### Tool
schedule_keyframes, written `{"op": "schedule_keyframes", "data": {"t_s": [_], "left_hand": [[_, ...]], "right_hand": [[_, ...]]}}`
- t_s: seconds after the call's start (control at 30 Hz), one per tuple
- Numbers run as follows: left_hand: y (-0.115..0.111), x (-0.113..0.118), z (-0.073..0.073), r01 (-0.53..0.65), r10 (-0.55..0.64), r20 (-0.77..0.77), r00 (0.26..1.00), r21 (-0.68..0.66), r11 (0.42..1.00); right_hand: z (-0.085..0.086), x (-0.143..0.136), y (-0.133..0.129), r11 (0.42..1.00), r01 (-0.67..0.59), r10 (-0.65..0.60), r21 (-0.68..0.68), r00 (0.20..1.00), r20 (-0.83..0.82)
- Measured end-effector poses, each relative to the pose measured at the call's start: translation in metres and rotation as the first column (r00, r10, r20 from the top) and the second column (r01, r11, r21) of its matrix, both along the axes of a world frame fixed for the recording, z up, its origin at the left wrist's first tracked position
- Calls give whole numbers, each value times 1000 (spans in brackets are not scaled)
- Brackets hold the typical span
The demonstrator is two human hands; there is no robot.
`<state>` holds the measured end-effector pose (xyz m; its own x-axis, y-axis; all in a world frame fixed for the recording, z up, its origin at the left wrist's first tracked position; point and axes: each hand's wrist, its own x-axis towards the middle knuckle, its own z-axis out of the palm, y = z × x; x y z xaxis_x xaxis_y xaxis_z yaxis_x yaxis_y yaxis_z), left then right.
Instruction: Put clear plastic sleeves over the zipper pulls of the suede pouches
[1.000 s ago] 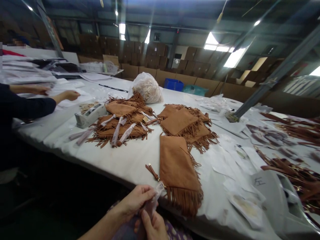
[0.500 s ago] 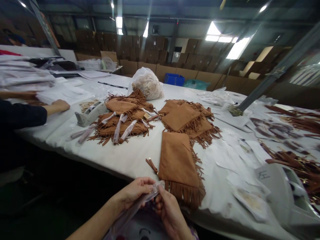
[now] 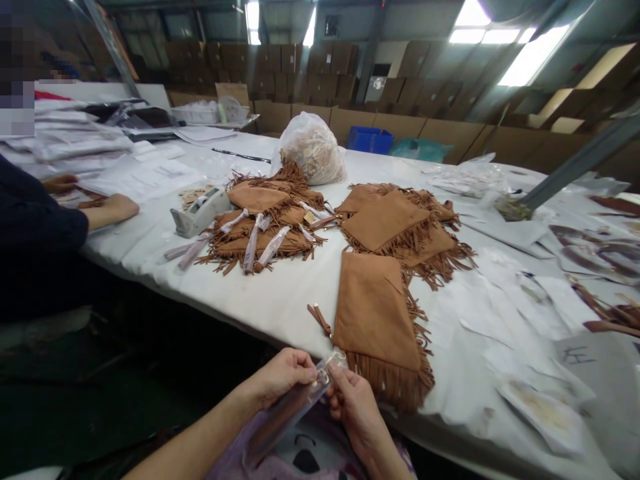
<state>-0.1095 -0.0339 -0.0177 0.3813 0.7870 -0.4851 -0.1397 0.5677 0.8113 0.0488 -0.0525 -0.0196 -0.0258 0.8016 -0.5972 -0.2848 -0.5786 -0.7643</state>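
Note:
My left hand (image 3: pixel 286 373) is closed on one side of a long clear plastic sleeve (image 3: pixel 286 421) with a brown strap inside. My right hand (image 3: pixel 354 399) pinches the sleeve's upper end, where small shiny metal fittings show through the plastic. The sleeve slants down toward my lap. Just beyond my hands, at the table edge, lies a brown fringed bag (image 3: pixel 375 310). A zip-pull tassel (image 3: pixel 320 320) sticks out from its left side.
More fringed bags (image 3: pixel 387 217) lie behind it. Another pile (image 3: pixel 260 227) carries wrapped straps, beside a tape dispenser (image 3: pixel 200 212). A stuffed plastic bag (image 3: pixel 311 150) stands behind. A co-worker's hand (image 3: pixel 114 208) rests on the left; a metal post (image 3: pixel 565 163) rises on the right.
The view has shifted, so the table's contents sit further right and slightly higher. My hands still hold the sleeve, and its metal fittings now show more clearly between my fingers.

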Motion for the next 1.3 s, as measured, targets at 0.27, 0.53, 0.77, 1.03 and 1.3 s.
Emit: {"op": "schedule_keyframes", "data": {"t_s": [0.27,0.53,0.77,1.03,1.3], "left_hand": [[2,3,6,-33,32,14,999,41,999],[0,15,-7,-179,185,-87,979,76,981],[-4,21,-1,-195,252,-225,941,247,949],[-8,20,-5,-88,256,-403,879,389,917],[-4,16,-4,-18,76,-224,971,253,967]], "right_hand": [[-7,2,4,998,-9,9,64,1000,3],[-3,3,2,993,-83,83,83,997,10],[-6,3,5,991,-100,98,84,995,36],[-12,0,10,995,-50,47,92,998,36],[-8,-3,13,994,-58,54,93,998,41]]}}
